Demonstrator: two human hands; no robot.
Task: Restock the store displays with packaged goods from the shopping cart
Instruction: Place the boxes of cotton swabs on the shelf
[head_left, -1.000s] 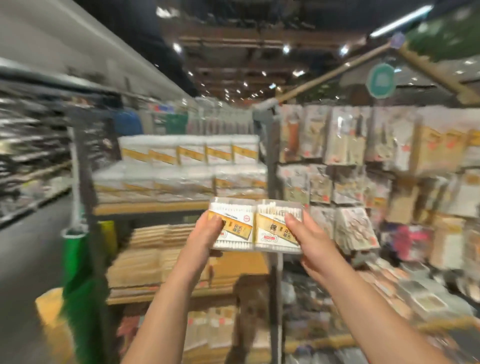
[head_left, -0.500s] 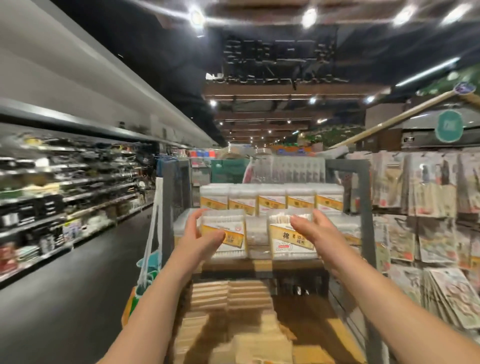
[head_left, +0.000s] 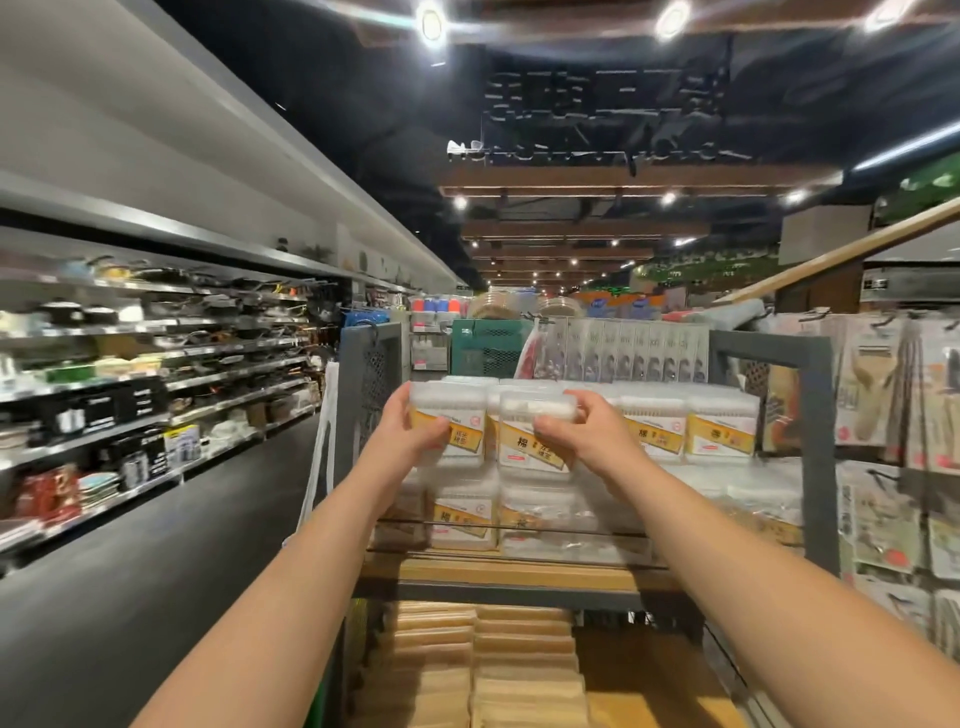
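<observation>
Both hands grip one clear plastic box each, held up side by side at the display shelf. Left hand (head_left: 410, 434) curls round the left box (head_left: 451, 423), thumb on the yellow label and fingers over the top left corner. Right hand (head_left: 587, 434) pinches the right box (head_left: 530, 431) near its upper right corner, thumb low and fingers across the lid. The two boxes nearly touch; blur keeps me from telling whether they actually meet.

They hang at the level of the upper row (head_left: 691, 426) of like boxes, above the lower row (head_left: 467, 514) that sits behind a thin rail (head_left: 519, 527) on the wooden shelf (head_left: 519, 574). Neither box appears set down yet, so the step looks like placing them into the top tier.

The corner pinch on the right box is the weaker hold; it may tilt or slip on release. Pushing in carelessly could also knock neighbouring boxes off the stack. The shopping cart is not in view.
</observation>
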